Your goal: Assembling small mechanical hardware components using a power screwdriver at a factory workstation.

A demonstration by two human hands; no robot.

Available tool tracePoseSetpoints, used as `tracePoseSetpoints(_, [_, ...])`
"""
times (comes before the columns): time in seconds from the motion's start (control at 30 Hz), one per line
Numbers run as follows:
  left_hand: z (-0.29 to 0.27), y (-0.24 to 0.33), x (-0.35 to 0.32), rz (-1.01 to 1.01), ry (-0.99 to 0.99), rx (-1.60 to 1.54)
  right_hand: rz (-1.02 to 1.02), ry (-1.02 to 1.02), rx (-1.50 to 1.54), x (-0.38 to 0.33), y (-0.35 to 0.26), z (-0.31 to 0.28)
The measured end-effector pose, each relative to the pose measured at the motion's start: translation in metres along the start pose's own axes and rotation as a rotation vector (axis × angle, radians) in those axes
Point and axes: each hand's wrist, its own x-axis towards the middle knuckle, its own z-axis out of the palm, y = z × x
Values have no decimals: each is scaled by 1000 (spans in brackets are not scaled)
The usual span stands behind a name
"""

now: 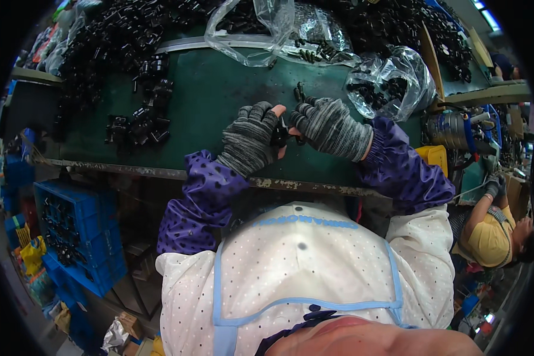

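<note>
My left hand (250, 139) and my right hand (329, 127), both in grey knit gloves, meet over the green table (219, 95) near its front edge. Between them they pinch a small black plastic part (280, 135); its shape is mostly hidden by the fingers. Purple dotted sleeve covers run up both forearms. Two more small black parts (299, 92) lie on the table just beyond my right hand.
A heap of black parts (139, 121) lies left, bigger piles along the far edge. Clear plastic bags (391, 86) with black parts lie at the right and back. A blue crate (77, 237) stands below left. Another person in yellow (492, 237) works at right.
</note>
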Motion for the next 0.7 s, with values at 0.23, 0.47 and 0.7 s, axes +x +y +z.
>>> tracePoseSetpoints(0.23, [0,10,3,32,205,55,-58,-84,18,2,-1,-22])
tracePoseSetpoints(0.47, [-2,15,6,45,230,29,-102,-267,-114,2,7,-24])
tracePoseSetpoints(0.7, [-1,15,10,78,316,37,-8,-99,-34,1,3,-33])
